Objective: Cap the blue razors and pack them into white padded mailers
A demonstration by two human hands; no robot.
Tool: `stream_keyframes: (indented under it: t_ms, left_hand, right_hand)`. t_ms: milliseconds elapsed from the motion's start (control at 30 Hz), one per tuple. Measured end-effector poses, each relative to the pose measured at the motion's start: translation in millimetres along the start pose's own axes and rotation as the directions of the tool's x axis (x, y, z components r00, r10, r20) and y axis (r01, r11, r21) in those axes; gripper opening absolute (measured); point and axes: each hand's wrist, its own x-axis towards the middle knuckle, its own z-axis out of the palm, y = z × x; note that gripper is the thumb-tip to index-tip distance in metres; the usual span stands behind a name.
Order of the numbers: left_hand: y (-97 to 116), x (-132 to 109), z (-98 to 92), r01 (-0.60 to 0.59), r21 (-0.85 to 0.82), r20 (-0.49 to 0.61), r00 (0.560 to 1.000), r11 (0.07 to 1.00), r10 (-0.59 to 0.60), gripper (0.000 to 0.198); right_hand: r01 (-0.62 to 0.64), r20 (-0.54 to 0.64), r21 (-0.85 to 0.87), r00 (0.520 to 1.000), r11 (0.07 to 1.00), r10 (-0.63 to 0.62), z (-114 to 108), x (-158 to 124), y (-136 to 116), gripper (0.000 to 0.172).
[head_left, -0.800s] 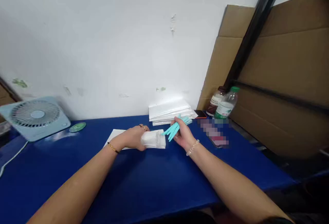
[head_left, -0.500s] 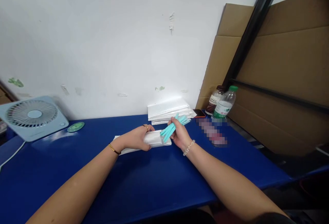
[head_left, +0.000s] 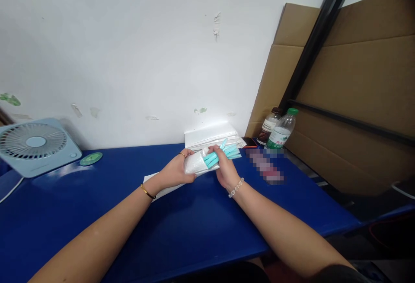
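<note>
My left hand [head_left: 177, 169] grips a small clear plastic bag [head_left: 195, 162], lifted a little above the blue table [head_left: 181, 226]. My right hand [head_left: 224, 168] is closed on a bundle of thin turquoise sticks [head_left: 223, 153], whose lower ends sit inside the bag's mouth. Both hands meet near the table's middle, in front of a stack of white sheets [head_left: 210, 135]. A flat white sheet [head_left: 162, 185] lies under my left wrist.
A pale blue desk fan [head_left: 34, 143] stands at the far left with a green round disc [head_left: 91, 158] beside it. Two bottles [head_left: 278, 131] and a phone [head_left: 250, 142] stand at the back right against leaning cardboard [head_left: 353, 79]. A blurred patch lies right of my hands.
Both hands rose and moved away from me with the bag. The turquoise sticks went from outside the bag's mouth to partly inside it.
</note>
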Motion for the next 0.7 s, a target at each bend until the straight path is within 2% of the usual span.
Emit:
stream_keyframes:
  t_ms: [100,167,233,300,333,400,467,533,567,633,700]
  left_hand:
    - [5.2,-0.8,4.2,0.000,-0.016,-0.050,0.999,1.000,-0.001,0.065]
    - [9.7,-1.4,-2.0,-0.006,-0.022,-0.062,0.998,1.000,0.005,0.077]
    - [12.8,-2.1,-15.1,0.012,-0.059,-0.041,0.999,0.998,-0.015,0.080]
    - [11.3,-3.6,-29.2,0.115,-0.194,0.062,0.993,0.974,-0.105,0.067]
    - [8.4,-4.6,-33.8,0.196,-0.302,0.164,0.975,0.933,-0.152,0.064]
    - [0.1,-7.4,-34.1,0.371,-0.491,0.419,0.894,0.789,-0.160,0.073]
    - [-7.6,-10.6,-21.9,0.498,-0.568,0.627,0.778,0.655,-0.047,0.085]
    - [-10.5,-13.9,-2.0,0.582,-0.602,0.748,0.651,0.546,0.130,0.096]
    - [-9.9,-15.4,8.4,0.619,-0.620,0.770,0.598,0.483,0.222,0.100]
    - [-6.4,-18.0,25.9,0.651,-0.685,0.728,0.588,0.328,0.353,0.100]
    - [-3.2,-19.3,36.6,0.664,-0.720,0.680,0.616,0.202,0.397,0.086]
  right_hand:
    - [-0.105,0.088,0.068,0.991,0.992,0.099,-0.1,-1.1,-6.0,0.030]
    - [-0.089,0.115,0.063,0.990,0.994,0.081,-2.5,0.3,-14.9,0.029]
    - [-0.075,0.145,0.041,0.987,0.996,0.069,-7.3,3.9,-27.0,0.027]
    - [-0.100,0.185,0.028,0.978,0.995,0.093,-13.3,8.4,-38.4,0.027]
    - [-0.118,0.212,0.023,0.971,0.993,0.110,-16.0,10.5,-42.4,0.028]
    - [-0.144,0.275,0.002,0.952,0.990,0.138,-19.9,13.7,-46.0,0.029]
    - [-0.166,0.343,-0.032,0.924,0.986,0.167,-21.4,15.8,-44.3,0.029]
    - [-0.195,0.392,-0.064,0.897,0.979,0.204,-21.2,17.8,-40.9,0.030]
    - [-0.212,0.402,-0.071,0.889,0.975,0.222,-21.0,19.0,-39.8,0.030]
    - [-0.241,0.401,-0.065,0.882,0.968,0.247,-20.7,21.5,-39.8,0.030]
    - [-0.272,0.399,-0.065,0.875,0.960,0.275,-20.5,22.9,-42.2,0.032]
